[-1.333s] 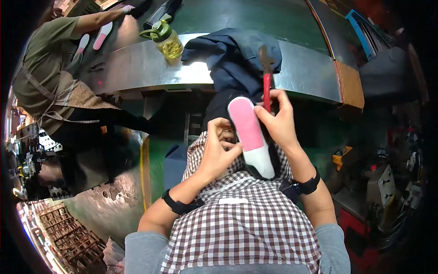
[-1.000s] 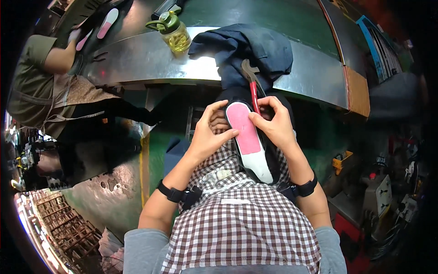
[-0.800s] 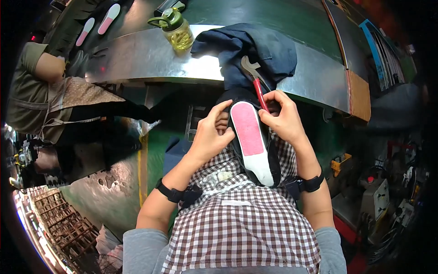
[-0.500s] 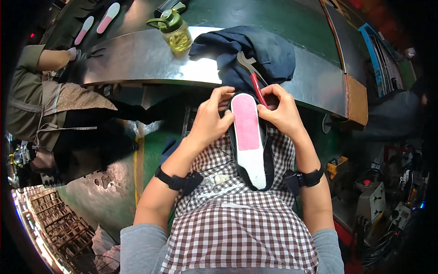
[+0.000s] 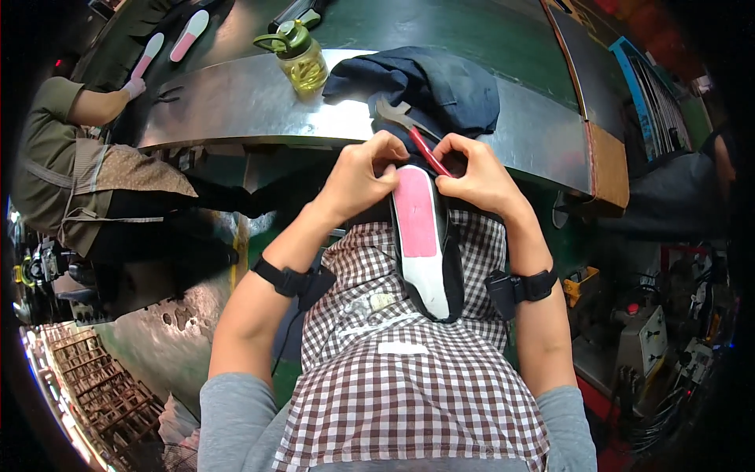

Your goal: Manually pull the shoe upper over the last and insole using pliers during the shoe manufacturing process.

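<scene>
- Head view: one long shoe-shaped piece (image 5: 429,287) lies sole-up along my lap, rounded end away from me, tapering end toward me, with dark, soft-looking material round its edge.
- Its flat white face carries one pink panel (image 5: 418,224), matt, rounded at the far end and cut straight at the near one.
- My left hand (image 5: 363,177) is closed in a pinch at the far end's left edge; what sits between those fingertips I cannot tell.
- My right hand (image 5: 480,177) grips one pair of pincers (image 5: 427,149) by a glossy red handle, just beside the far end's right edge; their curved metal head points away and left.
- Beneath lies my brown-and-white checked apron (image 5: 409,409), and two black straps (image 5: 292,283) circle my forearms, one each.
- Ahead, on a bench with a shiny metal edge (image 5: 228,102), are one crumpled dark blue cloth (image 5: 456,86) and one clear bottle (image 5: 303,71) with a green lid.
- Farther left are two slim pink-and-white sole pieces (image 5: 189,35), the nearer one by a co-worker's gloved hand (image 5: 135,87).
</scene>
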Available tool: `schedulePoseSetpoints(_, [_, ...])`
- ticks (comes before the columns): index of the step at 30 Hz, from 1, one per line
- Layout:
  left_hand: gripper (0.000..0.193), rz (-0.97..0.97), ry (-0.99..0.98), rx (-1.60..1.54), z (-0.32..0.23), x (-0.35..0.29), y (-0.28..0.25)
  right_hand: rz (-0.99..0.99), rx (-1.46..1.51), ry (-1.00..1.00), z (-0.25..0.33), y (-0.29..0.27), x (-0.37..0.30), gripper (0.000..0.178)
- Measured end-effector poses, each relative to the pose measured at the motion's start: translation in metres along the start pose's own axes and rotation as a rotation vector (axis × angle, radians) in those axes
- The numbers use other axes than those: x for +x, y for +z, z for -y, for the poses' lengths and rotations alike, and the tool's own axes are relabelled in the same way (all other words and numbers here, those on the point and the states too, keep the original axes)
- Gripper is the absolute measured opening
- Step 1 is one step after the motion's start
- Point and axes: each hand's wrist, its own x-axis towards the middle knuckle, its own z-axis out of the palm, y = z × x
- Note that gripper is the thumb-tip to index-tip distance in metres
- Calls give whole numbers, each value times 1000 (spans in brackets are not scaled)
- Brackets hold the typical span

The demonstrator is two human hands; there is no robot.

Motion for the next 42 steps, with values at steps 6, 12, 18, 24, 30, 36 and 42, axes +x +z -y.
schedulePoseSetpoints(6, [32, -75, -50, -72, -37, -36, 10, 17, 255, 169, 2, 6, -45, 32])
schedulePoseSetpoints(12, [33, -2, 384, 125, -75, -28, -6, -152, 19, -213, 38, -4, -66, 30])
schedulePoseSetpoints(18, [34, -104, 476, 188, -92, -32, 11, -178, -89, -185, 61, -14, -77, 29])
schedulePoseSetpoints(24, [30, -16, 390, 148, -96, -30, 10, -233, -27, -128, 58, -15, -95, 28])
schedulePoseSetpoints(30, [21, 187, 467, 172, -104, -4, 2, -184, -104, -232, 54, -27, -94, 28])
schedulePoseSetpoints(36, [22, 150, 617, 376, -107, 1, 20, -124, -25, -170, 46, -36, -93, 27])
schedulePoseSetpoints(42, [19, 46, 556, 301, -103, -1, 29, -182, 321, 15, 23, -25, -98, 27])
